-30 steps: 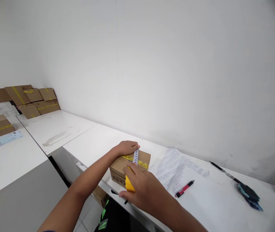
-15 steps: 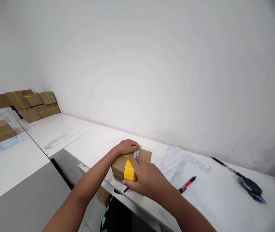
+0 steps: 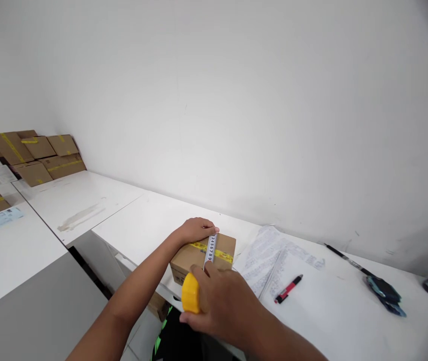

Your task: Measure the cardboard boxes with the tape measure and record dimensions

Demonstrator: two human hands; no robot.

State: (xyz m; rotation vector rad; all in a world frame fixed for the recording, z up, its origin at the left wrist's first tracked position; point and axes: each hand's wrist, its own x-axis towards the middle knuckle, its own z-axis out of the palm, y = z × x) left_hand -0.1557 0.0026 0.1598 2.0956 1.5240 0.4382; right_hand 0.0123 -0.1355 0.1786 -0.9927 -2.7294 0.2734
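Right now my left hand (image 3: 195, 229) curls over the far edge of the cardboard box (image 3: 193, 256) on the white table (image 3: 150, 220), pinning the blade (image 3: 210, 248) flat across the top. My right hand (image 3: 223, 301) grips the yellow tape measure (image 3: 190, 293) and pulls it taut.

Packing room, taped cardboard boxes (image 3: 44, 155), white worktables (image 3: 86, 200), shipping papers (image 3: 277, 255)

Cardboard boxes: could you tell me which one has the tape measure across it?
The small box on the near table; left hand and right hand stretch the tape measure over it. The other boxes sit far left, untouched.
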